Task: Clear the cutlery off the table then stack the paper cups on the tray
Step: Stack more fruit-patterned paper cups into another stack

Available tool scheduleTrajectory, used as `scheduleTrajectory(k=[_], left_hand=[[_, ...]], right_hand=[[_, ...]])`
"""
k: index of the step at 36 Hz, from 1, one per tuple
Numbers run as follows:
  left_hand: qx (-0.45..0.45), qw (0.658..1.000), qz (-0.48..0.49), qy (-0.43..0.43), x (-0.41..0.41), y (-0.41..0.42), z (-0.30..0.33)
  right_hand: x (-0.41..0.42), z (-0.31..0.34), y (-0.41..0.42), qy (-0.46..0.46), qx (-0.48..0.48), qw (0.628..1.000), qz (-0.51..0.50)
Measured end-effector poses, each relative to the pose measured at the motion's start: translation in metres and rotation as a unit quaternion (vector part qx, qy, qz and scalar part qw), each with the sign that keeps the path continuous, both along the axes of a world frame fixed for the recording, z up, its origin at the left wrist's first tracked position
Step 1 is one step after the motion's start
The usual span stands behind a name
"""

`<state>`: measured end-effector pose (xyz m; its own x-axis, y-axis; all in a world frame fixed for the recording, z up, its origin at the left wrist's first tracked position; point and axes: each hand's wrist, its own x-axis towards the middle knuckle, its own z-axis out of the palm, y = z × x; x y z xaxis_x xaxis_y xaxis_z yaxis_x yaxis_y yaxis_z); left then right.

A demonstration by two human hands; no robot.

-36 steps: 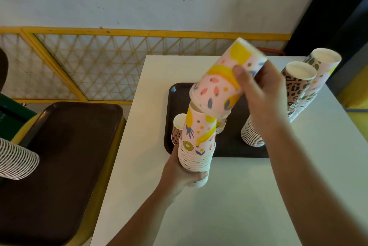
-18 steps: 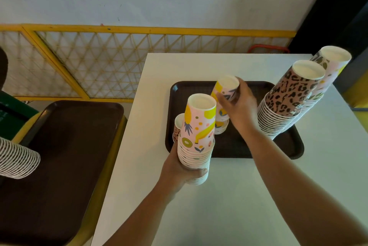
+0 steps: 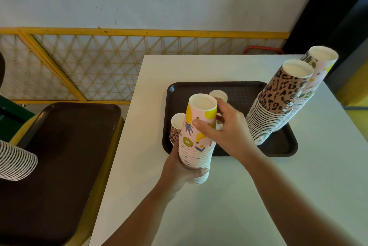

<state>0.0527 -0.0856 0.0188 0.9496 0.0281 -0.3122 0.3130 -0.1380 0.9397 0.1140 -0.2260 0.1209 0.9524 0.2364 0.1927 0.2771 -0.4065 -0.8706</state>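
Observation:
My left hand (image 3: 182, 173) grips the bottom of a stack of pink fruit-print paper cups (image 3: 196, 146), held upright above the white table (image 3: 249, 196) at the near edge of the dark brown tray (image 3: 278, 148). My right hand (image 3: 223, 132) is closed around the top cup (image 3: 202, 112) of that stack. Behind it on the tray stands a short pink stack (image 3: 218, 94), partly hidden. A leopard-print cup (image 3: 176, 126) stands at the tray's left. A tall leopard-print stack (image 3: 276, 102) and a tall pink stack (image 3: 316, 72) lean at the right.
A second dark tray (image 3: 59, 156) lies on a yellow seat at the left, beside a stack of white-rimmed cups (image 3: 14, 163) at the frame's left edge. A yellow lattice railing (image 3: 89, 62) runs behind the table. No cutlery shows.
My right hand set a cup on the short stack on the tray, then came back and closed on the top cup of the stack in my left hand.

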Motion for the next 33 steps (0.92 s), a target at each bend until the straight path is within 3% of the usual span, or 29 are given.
scheduleTrajectory(k=[15,24,33], left_hand=[[-0.001,1.000,-0.003,0.000,-0.005,0.000,-0.003],[-0.006,1.000,0.001,0.003,-0.003,0.003,-0.008],[-0.026,1.000,0.003,-0.004,0.003,0.005,-0.008]], right_hand=[[0.008,0.021,-0.007,-0.042,0.083,0.993,-0.067],[0.053,0.048,-0.018,-0.120,0.220,0.947,-0.202],[0.086,-0.009,-0.012,-0.096,0.036,0.970,-0.221]])
